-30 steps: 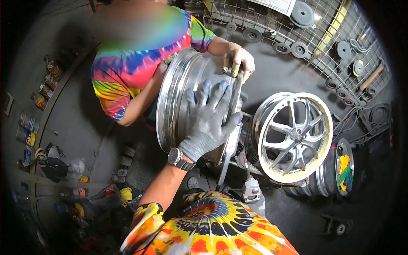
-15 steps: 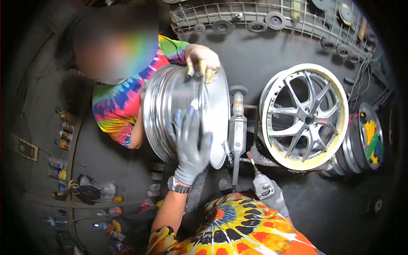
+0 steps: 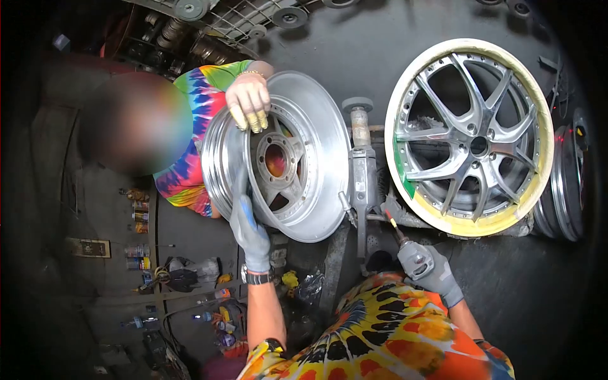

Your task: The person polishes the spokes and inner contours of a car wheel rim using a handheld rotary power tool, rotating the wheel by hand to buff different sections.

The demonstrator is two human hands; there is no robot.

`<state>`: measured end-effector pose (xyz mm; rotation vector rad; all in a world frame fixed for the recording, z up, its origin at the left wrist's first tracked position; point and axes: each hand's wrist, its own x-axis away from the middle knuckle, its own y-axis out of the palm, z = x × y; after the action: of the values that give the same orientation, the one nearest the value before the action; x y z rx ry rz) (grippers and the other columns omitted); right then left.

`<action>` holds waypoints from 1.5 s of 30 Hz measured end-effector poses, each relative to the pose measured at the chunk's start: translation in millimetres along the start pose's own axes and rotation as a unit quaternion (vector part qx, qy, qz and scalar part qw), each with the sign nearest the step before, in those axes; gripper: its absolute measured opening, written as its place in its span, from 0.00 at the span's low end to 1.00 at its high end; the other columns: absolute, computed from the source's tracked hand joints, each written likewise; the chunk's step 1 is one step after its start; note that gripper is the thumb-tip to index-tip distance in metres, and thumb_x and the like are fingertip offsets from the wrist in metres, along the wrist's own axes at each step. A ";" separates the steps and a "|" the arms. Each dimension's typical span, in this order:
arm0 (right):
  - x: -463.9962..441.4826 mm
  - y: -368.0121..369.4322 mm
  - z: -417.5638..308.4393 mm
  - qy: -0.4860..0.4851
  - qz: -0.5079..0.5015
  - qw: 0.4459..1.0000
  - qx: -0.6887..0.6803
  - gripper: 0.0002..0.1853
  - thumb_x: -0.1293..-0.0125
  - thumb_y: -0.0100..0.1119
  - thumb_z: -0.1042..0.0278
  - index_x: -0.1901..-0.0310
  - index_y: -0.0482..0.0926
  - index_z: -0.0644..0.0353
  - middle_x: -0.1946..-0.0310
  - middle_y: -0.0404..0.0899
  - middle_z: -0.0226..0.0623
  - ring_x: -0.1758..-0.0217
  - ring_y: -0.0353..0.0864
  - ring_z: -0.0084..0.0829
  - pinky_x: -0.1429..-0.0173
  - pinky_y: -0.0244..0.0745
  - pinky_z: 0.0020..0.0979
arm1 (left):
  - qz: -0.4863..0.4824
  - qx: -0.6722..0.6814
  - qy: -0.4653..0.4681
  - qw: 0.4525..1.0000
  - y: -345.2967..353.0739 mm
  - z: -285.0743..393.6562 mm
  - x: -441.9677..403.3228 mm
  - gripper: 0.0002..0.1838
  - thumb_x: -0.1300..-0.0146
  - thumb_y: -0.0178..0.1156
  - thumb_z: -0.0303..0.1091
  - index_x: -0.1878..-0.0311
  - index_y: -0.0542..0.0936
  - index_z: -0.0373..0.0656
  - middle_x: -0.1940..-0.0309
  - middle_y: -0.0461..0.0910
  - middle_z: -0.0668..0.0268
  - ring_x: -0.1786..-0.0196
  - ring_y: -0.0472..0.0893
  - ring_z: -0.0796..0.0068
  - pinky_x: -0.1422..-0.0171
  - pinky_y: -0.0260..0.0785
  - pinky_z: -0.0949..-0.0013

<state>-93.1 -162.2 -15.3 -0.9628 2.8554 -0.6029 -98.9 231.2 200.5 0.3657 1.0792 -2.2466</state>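
Observation:
A polished metal wheel (image 3: 310, 120) is tilted between me and a co-worker. My left hand (image 3: 250, 228), in a grey glove, is at the wheel's near rim, thumb up, its fingers blurred and partly hidden along the edge. My right hand (image 3: 443, 278), also gloved, is wrapped round a grey power tool (image 3: 416, 258) with a thin bit pointing up and left. Opposite, the co-worker's hand (image 3: 249, 100) with yellow fingertip covers rests on the top of the same wheel's rim.
At the right stands a spoked wheel (image 3: 468, 134) with yellow and green tape round its rim. A grey metal tool (image 3: 362, 174) is upright between the wheels. More rims (image 3: 567, 183) sit at far right. Cans (image 3: 137, 251) and bottles lie at left; grinding discs (image 3: 291, 17) hang above.
The wheel between me and the co-worker has turned, so its hub and inside now show. My left hand has moved from its outer barrel to the rim edge. The view has shifted.

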 end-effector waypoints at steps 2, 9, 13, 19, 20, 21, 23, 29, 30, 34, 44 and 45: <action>-3.7 -11.9 2.1 0.018 -0.014 1.000 -0.016 0.38 0.51 0.84 0.52 0.40 0.78 0.59 0.48 0.82 0.45 0.45 0.85 0.48 0.42 0.81 0.43 | -0.002 0.002 0.015 1.000 12.4 13.3 15.5 0.29 0.15 0.36 0.40 0.26 0.70 0.27 0.27 0.73 0.50 0.24 0.70 0.59 0.19 0.56 0.59; -10.5 -29.7 24.4 0.017 -0.047 0.999 -0.020 0.39 0.52 0.85 0.54 0.40 0.77 0.58 0.49 0.84 0.45 0.46 0.86 0.48 0.42 0.82 0.42 | 0.091 -0.053 -0.076 0.991 37.7 32.0 83.6 0.28 0.20 0.48 0.35 0.24 0.67 0.27 0.24 0.68 0.46 0.22 0.67 0.53 0.17 0.54 0.56; -8.8 -31.5 34.5 0.044 -0.055 0.996 -0.051 0.37 0.50 0.84 0.56 0.41 0.77 0.58 0.50 0.85 0.45 0.46 0.87 0.47 0.43 0.82 0.41 | 0.076 -0.188 -0.019 0.979 29.8 17.2 53.2 0.28 0.26 0.58 0.27 0.25 0.68 0.28 0.26 0.72 0.48 0.23 0.70 0.55 0.20 0.58 0.58; -6.9 -34.3 36.5 0.039 -0.063 0.995 -0.069 0.35 0.49 0.83 0.59 0.41 0.77 0.58 0.50 0.85 0.45 0.46 0.87 0.48 0.43 0.82 0.42 | 0.038 -0.351 0.190 0.916 21.3 17.9 -54.4 0.25 0.34 0.60 0.23 0.33 0.76 0.33 0.37 0.78 0.42 0.34 0.77 0.41 0.29 0.68 0.50; -6.0 -36.3 35.3 0.037 -0.068 0.995 -0.064 0.35 0.49 0.83 0.59 0.41 0.77 0.58 0.50 0.85 0.45 0.46 0.87 0.48 0.43 0.82 0.42 | 0.041 -0.352 0.185 0.917 21.6 19.6 -68.5 0.25 0.34 0.60 0.23 0.33 0.76 0.33 0.37 0.78 0.42 0.34 0.77 0.41 0.29 0.68 0.50; -6.8 -37.0 33.0 0.013 -0.061 0.996 -0.056 0.35 0.50 0.83 0.59 0.41 0.77 0.58 0.50 0.85 0.45 0.46 0.87 0.48 0.43 0.82 0.42 | 0.021 -0.364 0.182 0.913 21.0 21.0 -81.6 0.24 0.35 0.61 0.24 0.34 0.77 0.35 0.38 0.79 0.44 0.36 0.78 0.43 0.31 0.70 0.50; -5.4 -37.0 33.8 0.007 -0.054 0.996 -0.071 0.35 0.50 0.83 0.60 0.41 0.77 0.59 0.50 0.85 0.44 0.46 0.86 0.48 0.43 0.82 0.42 | 0.004 -0.378 0.175 0.909 22.0 20.1 -92.9 0.23 0.36 0.62 0.25 0.36 0.79 0.36 0.40 0.81 0.46 0.37 0.79 0.45 0.33 0.72 0.51; -1.9 -36.8 29.5 0.013 -0.046 0.999 -0.023 0.36 0.50 0.83 0.58 0.40 0.77 0.58 0.48 0.84 0.44 0.45 0.86 0.46 0.42 0.82 0.40 | 0.057 -0.399 0.172 0.899 27.9 14.1 -87.6 0.25 0.41 0.63 0.25 0.38 0.80 0.40 0.42 0.82 0.50 0.39 0.81 0.48 0.34 0.74 0.53; -3.7 -38.2 24.5 0.009 -0.049 0.999 -0.019 0.36 0.50 0.83 0.58 0.40 0.77 0.58 0.48 0.84 0.44 0.45 0.86 0.46 0.42 0.82 0.40 | 0.062 -0.400 0.169 0.899 28.6 14.4 -85.7 0.25 0.41 0.63 0.25 0.38 0.80 0.40 0.42 0.82 0.50 0.39 0.81 0.48 0.34 0.74 0.53; -4.8 -40.4 19.2 -0.015 -0.061 0.998 0.003 0.37 0.48 0.82 0.55 0.37 0.77 0.57 0.47 0.83 0.44 0.44 0.86 0.45 0.42 0.82 0.40 | 0.070 -0.402 0.201 0.891 25.7 18.2 -75.0 0.33 0.47 0.58 0.19 0.34 0.77 0.41 0.41 0.81 0.48 0.37 0.79 0.45 0.30 0.71 0.50; 1.5 -43.0 1.5 -0.023 -0.065 0.997 -0.018 0.38 0.49 0.83 0.54 0.38 0.78 0.60 0.47 0.83 0.46 0.43 0.85 0.47 0.41 0.81 0.40 | 0.121 -0.348 0.076 0.927 30.9 -2.9 14.8 0.32 0.41 0.59 0.22 0.30 0.71 0.32 0.40 0.79 0.43 0.36 0.78 0.40 0.26 0.65 0.45; 2.8 -41.2 5.3 -0.006 -0.061 0.998 -0.034 0.38 0.49 0.83 0.55 0.38 0.77 0.60 0.47 0.83 0.46 0.43 0.85 0.47 0.41 0.81 0.40 | 0.127 -0.351 0.075 0.925 33.1 -9.3 28.7 0.31 0.39 0.59 0.24 0.30 0.69 0.28 0.38 0.77 0.39 0.35 0.76 0.37 0.26 0.65 0.44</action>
<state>-71.0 -195.6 -4.1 -1.1535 2.8390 -0.5111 -100.2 210.9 160.6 0.3417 1.7134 -1.4940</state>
